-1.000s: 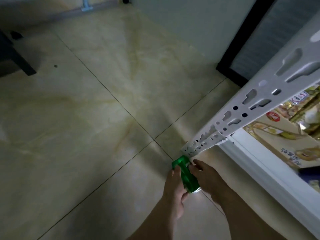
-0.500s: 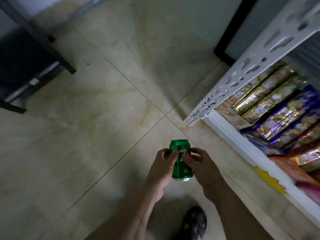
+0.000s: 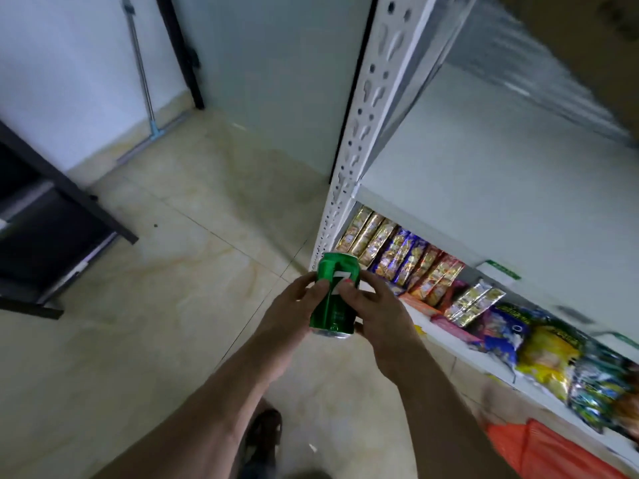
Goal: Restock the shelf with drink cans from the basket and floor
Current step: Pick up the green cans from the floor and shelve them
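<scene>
A green drink can (image 3: pixel 334 294) is held in the air in front of the person, a little tilted, with its top pointing away and its silver bottom toward the camera. It carries a white number mark on the side. The left hand (image 3: pixel 294 305) grips the can from the left, fingers curled around its side. The right hand (image 3: pixel 375 305) grips it from the right, with the thumb lying on the front of the can near the white mark. Both hands touch the can, and it is above the floor (image 3: pixel 173 305), not resting on anything.

Just behind the can stands the white post (image 3: pixel 359 140) of the shelf, full of holes. To the right of the post, a white shelf board (image 3: pixel 501 188) is bare where it shows. Under this board, on a lower level, snack packets (image 3: pixel 397 252) stand in a row, gold, purple and red, and further right lie bigger bags (image 3: pixel 546 354) in yellow and blue. At the lower right corner there is something orange (image 3: pixel 553 451), partly cut off. A dark shoe (image 3: pixel 262 433) shows between the forearms. At the left edge stands a black rack (image 3: pixel 52 216), and a mop handle (image 3: pixel 141 74) leans on the wall.
</scene>
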